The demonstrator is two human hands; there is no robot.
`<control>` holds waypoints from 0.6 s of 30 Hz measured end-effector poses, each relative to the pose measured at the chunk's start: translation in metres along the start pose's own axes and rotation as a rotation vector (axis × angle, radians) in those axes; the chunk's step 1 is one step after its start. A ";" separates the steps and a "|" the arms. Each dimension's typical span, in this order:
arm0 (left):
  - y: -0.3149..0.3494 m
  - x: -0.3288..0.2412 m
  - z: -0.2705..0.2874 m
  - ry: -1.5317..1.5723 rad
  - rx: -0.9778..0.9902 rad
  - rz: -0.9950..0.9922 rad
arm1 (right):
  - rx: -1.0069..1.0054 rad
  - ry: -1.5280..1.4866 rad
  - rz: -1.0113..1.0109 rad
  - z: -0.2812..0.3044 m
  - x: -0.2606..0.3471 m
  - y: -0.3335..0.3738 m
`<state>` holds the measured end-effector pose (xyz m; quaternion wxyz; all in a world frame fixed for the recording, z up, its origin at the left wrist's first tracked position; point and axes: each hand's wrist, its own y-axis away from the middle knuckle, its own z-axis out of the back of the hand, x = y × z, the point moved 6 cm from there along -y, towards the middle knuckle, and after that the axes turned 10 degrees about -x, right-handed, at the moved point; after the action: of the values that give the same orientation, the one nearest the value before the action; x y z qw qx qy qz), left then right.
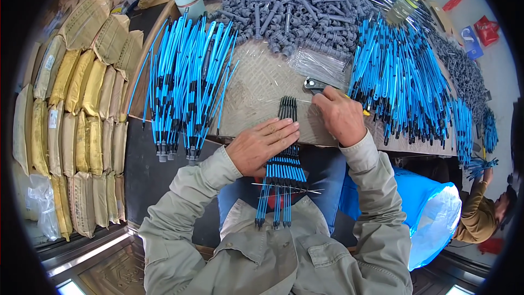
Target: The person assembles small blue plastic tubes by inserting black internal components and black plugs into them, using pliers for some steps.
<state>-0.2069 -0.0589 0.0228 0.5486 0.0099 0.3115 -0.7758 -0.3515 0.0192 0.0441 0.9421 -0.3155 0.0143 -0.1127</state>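
Observation:
A fan of thin blue rods with black ends (287,170) reaches from the table's near edge down over my lap. Thin pale strips (311,190) cross the rods near their lower end. My left hand (265,143) lies flat across this fan, fingers stretched out, covering part of it; the black tips show beyond the fingers. To the right, at the table edge, my right hand (339,116) is closed around a pair of pliers (314,85). The metal jaws point left and yellow handle parts show behind the fist. Whether the jaws hold anything I cannot tell.
Bundles of blue rods lie left (188,82) and right (401,79). Behind is a heap of grey plastic fittings (295,5), with clear thin strips (321,66) before it. Wrapped packages (76,114) are stacked left. A blue bag (426,213) and another person (483,213) are at right.

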 end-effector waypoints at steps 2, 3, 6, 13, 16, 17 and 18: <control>-0.001 0.001 0.000 0.005 0.003 0.006 | 0.009 0.011 -0.007 -0.002 -0.001 0.000; -0.001 0.001 0.000 0.009 0.010 0.007 | 0.014 0.023 -0.018 -0.003 -0.001 -0.001; 0.001 0.001 0.001 0.014 0.014 0.008 | 0.037 0.052 -0.023 -0.004 0.002 -0.002; 0.003 0.002 -0.001 0.009 0.025 -0.004 | 0.068 0.059 -0.054 -0.005 0.003 0.003; 0.002 0.002 -0.001 -0.002 0.045 0.006 | 0.045 0.041 -0.070 -0.004 0.001 0.004; 0.002 0.002 -0.001 -0.001 0.046 0.005 | 0.045 0.041 -0.072 -0.004 0.002 0.004; 0.002 0.002 -0.001 0.002 0.047 0.015 | 0.055 0.036 -0.072 -0.004 0.002 0.004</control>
<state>-0.2058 -0.0602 0.0203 0.5539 0.0260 0.2934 -0.7788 -0.3488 0.0195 0.0383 0.9454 -0.2876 0.0167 -0.1525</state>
